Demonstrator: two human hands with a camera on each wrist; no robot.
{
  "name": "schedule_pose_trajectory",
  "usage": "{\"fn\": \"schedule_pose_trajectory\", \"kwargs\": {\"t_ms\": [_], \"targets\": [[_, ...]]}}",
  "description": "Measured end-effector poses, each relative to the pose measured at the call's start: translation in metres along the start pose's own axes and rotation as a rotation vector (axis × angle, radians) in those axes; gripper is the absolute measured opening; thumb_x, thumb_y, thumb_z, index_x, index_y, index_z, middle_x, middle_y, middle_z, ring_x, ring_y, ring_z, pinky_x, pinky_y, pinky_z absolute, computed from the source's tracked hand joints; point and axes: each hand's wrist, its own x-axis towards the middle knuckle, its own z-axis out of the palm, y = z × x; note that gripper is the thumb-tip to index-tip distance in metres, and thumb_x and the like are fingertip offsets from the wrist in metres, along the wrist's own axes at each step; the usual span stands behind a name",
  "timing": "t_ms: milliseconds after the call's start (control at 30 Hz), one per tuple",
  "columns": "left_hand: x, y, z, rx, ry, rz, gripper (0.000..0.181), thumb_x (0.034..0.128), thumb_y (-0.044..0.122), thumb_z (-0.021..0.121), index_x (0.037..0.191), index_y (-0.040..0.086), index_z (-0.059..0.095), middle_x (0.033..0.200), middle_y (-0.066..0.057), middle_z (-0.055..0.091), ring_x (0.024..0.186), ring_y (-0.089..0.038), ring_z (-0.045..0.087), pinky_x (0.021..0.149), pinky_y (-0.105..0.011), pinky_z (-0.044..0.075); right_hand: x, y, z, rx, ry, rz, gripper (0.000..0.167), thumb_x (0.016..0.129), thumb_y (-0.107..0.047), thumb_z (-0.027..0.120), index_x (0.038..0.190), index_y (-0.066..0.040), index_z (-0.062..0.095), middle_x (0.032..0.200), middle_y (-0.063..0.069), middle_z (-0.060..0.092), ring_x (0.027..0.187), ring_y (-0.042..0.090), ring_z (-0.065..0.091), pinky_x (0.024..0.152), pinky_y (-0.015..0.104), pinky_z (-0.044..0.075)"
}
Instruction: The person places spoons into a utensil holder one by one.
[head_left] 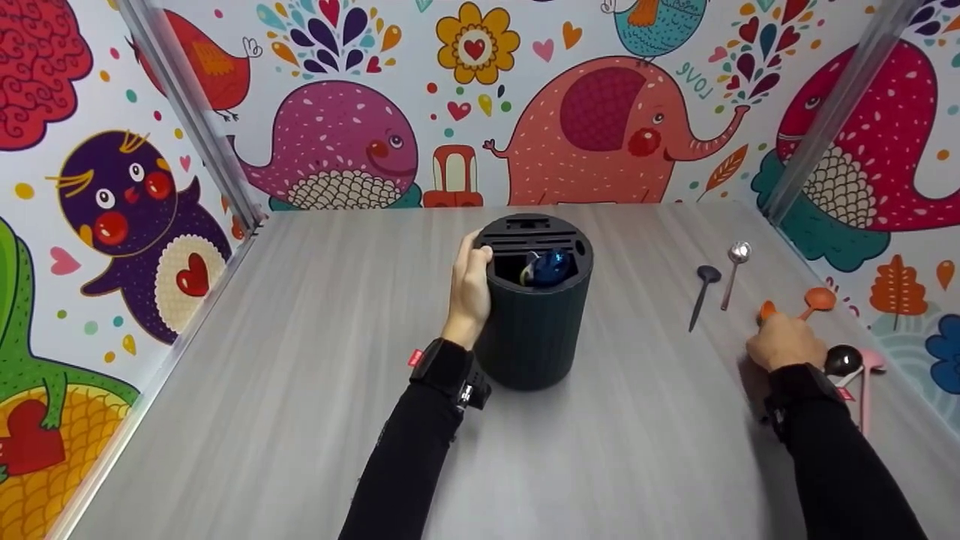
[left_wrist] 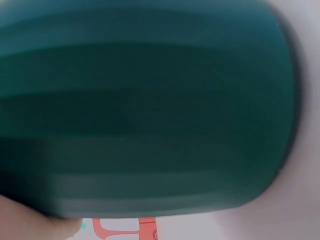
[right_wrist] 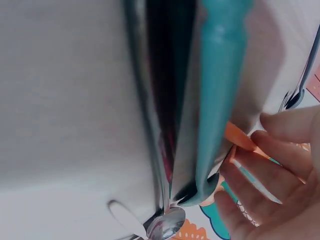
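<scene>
My left hand (head_left: 471,289) grips the side of a dark green ribbed utensil holder (head_left: 534,337), thumb at its slotted rim. The holder stands upright and fills most of the left wrist view. A shiny blue object (head_left: 551,268) sits in its large compartment; its kind is unclear. My right hand (head_left: 786,343) is down among utensils at the right. In the right wrist view its fingers are spread apart at an orange utensil (right_wrist: 240,136), thumb away from the forefinger. A teal-handled spoon (right_wrist: 217,100) lies beside them. The orange utensil's far part is hidden.
Beyond the right hand lie a dark spoon (head_left: 706,281), a silver spoon (head_left: 739,259) and an orange ladle (head_left: 819,299). A black spoon (head_left: 844,360) and a pink ladle (head_left: 868,375) lie beside the right wrist. Printed panels (head_left: 465,105) wall the table (head_left: 315,337).
</scene>
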Motion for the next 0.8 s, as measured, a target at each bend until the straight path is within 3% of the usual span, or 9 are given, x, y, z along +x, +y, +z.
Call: {"fn": "schedule_pose_trajectory", "kwargs": {"t_ms": [200, 500, 667, 800], "targets": [[-0.001, 0.000, 0.000, 0.004, 0.000, -0.008, 0.050, 0.0972, 0.020, 0.032, 0.135, -0.003, 0.054, 0.130, -0.018, 0.059, 0.115, -0.026, 0.053, 0.102, -0.038, 0.039, -0.001, -0.001, 0.003, 0.023, 0.060, -0.025, 0.021, 0.085, -0.001, 0.057, 0.095, 0.017, 0.058, 0.082, 0.035, 0.059, 0.064, 0.038, 0.053, 0.054, 0.048, 0.043], [-0.002, 0.001, 0.001, 0.008, -0.001, -0.009, 0.050, 0.0976, 0.021, 0.032, 0.136, -0.002, 0.054, 0.130, -0.016, 0.059, 0.113, -0.025, 0.052, 0.100, -0.036, 0.038, -0.002, 0.003, -0.006, 0.151, -0.031, 0.064, 0.040, 0.087, -0.014, 0.057, 0.110, 0.015, 0.042, 0.094, 0.038, 0.051, 0.078, 0.045, 0.053, 0.068, 0.050, 0.044], [-0.001, 0.002, 0.001, 0.012, -0.009, -0.005, 0.050, 0.0984, 0.020, 0.032, 0.137, -0.003, 0.053, 0.133, -0.018, 0.057, 0.117, -0.027, 0.051, 0.103, -0.038, 0.037, -0.002, 0.003, -0.015, 0.230, -0.101, 0.108, 0.046, 0.091, -0.022, 0.059, 0.111, 0.018, 0.047, 0.088, 0.025, 0.055, 0.074, 0.034, 0.053, 0.063, 0.040, 0.045], [0.000, 0.003, 0.001, 0.007, -0.013, 0.006, 0.050, 0.0981, 0.018, 0.032, 0.137, -0.004, 0.053, 0.133, -0.019, 0.058, 0.119, -0.028, 0.053, 0.104, -0.038, 0.038, -0.002, -0.003, -0.020, 0.249, -0.154, 0.133, 0.050, 0.094, -0.037, 0.062, 0.100, 0.012, 0.056, 0.076, 0.014, 0.056, 0.066, 0.027, 0.055, 0.058, 0.035, 0.045]]}}
